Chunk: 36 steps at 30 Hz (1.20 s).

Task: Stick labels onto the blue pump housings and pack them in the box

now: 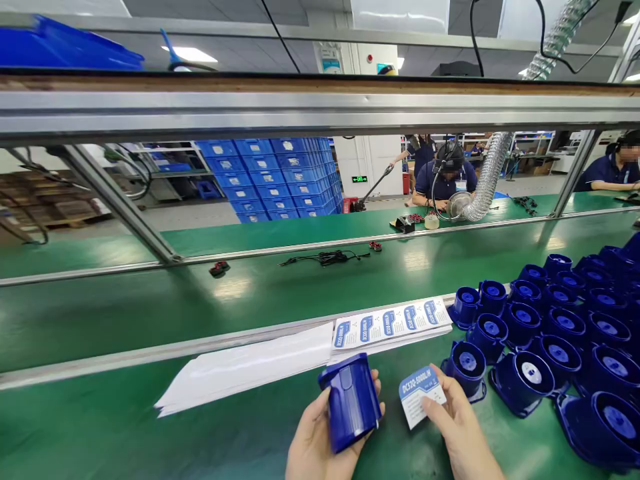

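My left hand (pixel 315 443) is wrapped round a dark blue plastic housing (pixel 350 400), held tilted over the green bench near its front edge. My right hand (pixel 457 427) pinches a small white and blue label (pixel 421 395) just to the right of the housing, a short gap apart from it. A sheet of the same labels (pixel 390 323) lies flat on the bench just beyond both hands. Next to it on the left lies a stack of blank white backing sheets (pixel 250 367).
Several blue housings (pixel 550 327) stand crowded on the bench at the right. A green conveyor belt (pixel 200 300) runs across behind the sheets, carrying black cables (pixel 325 257). Other workers sit at the far bench by a silver hose (pixel 487 177). Blue crates (pixel 270 177) are stacked beyond.
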Tool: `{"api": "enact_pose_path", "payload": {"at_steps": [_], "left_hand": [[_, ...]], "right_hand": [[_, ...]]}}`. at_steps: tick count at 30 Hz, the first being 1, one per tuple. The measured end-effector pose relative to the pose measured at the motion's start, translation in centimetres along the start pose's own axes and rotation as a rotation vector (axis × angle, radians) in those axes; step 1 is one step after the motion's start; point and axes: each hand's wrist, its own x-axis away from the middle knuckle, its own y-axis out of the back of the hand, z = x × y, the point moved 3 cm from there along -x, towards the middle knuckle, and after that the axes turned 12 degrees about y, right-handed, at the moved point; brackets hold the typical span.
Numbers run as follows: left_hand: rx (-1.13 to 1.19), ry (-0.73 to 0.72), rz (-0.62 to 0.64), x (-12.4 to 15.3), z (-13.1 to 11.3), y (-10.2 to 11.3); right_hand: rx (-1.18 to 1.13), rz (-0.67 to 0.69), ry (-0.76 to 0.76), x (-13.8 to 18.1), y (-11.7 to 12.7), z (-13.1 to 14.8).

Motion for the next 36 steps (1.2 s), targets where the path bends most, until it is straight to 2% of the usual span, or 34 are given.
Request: {"api": "enact_pose_path", "payload": {"at_steps": [3,9,16,20,27,30,36], "left_hand": [[-0.001,-0.010,-0.031,0.2,0.4,-0.4],[0.023,0.020,-0.162,0.5,1.0,-0.6],[-0.045,0.116,-0.117,0.2,1.7,-0.6],[-0.029,0.128,-0.127,-0.1,1.9,0.0],[-0.113,0.251,0.101,0.2,3.0,-1.2],[-0.178,0.270,0.113,0.1,3.4,-1.1],[-0.188,0.208,0.074,-0.4,3.7,-0.4]], "right_hand": [[0.005,-0.032,0.062,0.3,0.4,-0.1],[0.078,-0.208,0.133,1.1,-0.6,2.6],[-0.015,0.034,-0.004,1.3,-1.7,4.5],[-0.030,0.042,0.028,0.7,-1.4,6.2],[-0.066,0.148,-0.020,0.7,-1.7,7.7],[-0.087,0.161,-0.038,0.5,-1.8,7.9],[-0.108,0.123,-0.055,0.1,-1.3,8.4]]}}
